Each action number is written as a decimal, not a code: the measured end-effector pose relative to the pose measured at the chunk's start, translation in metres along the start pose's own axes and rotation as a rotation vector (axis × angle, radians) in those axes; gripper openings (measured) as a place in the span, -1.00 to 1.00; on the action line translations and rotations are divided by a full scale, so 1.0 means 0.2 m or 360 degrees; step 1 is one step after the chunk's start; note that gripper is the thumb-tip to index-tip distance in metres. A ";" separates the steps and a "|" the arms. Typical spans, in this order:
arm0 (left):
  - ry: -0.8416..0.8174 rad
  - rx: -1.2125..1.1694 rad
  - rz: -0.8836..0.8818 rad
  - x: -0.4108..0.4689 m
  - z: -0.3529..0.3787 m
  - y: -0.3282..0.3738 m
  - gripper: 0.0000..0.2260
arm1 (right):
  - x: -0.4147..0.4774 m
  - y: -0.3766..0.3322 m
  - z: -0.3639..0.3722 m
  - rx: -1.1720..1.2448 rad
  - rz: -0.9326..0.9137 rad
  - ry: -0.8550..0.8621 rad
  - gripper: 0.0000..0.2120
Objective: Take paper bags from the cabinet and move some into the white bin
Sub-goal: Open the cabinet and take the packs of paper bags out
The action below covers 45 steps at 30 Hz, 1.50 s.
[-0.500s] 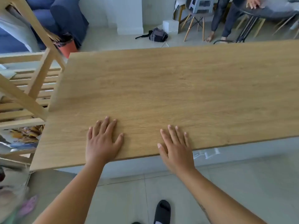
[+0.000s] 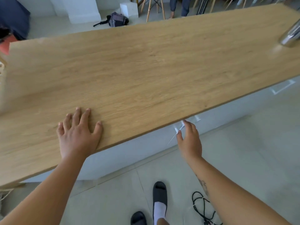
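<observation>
White cabinet handle [image 2: 177, 128] beside right fingers [image 2: 190, 127]; left hand [image 2: 79, 135] flat on countertop [image 2: 146, 70].

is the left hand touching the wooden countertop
Touching. The head view shows the left hand lying flat on the wooden countertop, with its fingers spread on the wood near the front edge.

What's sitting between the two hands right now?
Head view: only bare countertop and its front edge. The left hand lies flat on top; the right hand is lower, by the white cabinet front.
</observation>
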<state>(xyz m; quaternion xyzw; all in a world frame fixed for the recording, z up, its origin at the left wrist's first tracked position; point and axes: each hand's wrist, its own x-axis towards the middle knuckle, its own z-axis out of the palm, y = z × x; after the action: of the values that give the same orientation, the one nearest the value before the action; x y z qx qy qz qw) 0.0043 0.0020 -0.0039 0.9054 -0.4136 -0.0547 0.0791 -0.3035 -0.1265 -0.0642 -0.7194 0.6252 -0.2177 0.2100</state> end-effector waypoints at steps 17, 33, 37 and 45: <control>0.0366 -0.0208 0.0519 -0.15 0.00 0.04 -0.56 | -0.15 0.14 -0.04 0.0188 0.0080 0.0219 -0.85; 0.0147 -0.0258 0.0629 -0.95 0.35 0.59 -0.76 | -0.55 0.45 -0.48 -0.0060 -0.0626 0.0153 -0.83; 0.0150 -0.0238 0.0548 -1.09 0.32 0.60 -0.78 | -0.45 0.51 -0.52 0.0009 -0.0820 -0.0451 -0.79; 0.0088 -0.0319 0.0109 -1.50 0.32 0.60 -0.66 | -0.69 0.58 -0.63 0.0135 -0.0886 -0.1332 -0.88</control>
<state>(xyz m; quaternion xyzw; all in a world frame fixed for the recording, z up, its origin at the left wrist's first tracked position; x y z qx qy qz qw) -0.2897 0.1452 -0.0351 0.8795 -0.4343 -0.0681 0.1823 -0.4860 -0.0090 -0.0351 -0.8753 0.2623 0.0164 0.4058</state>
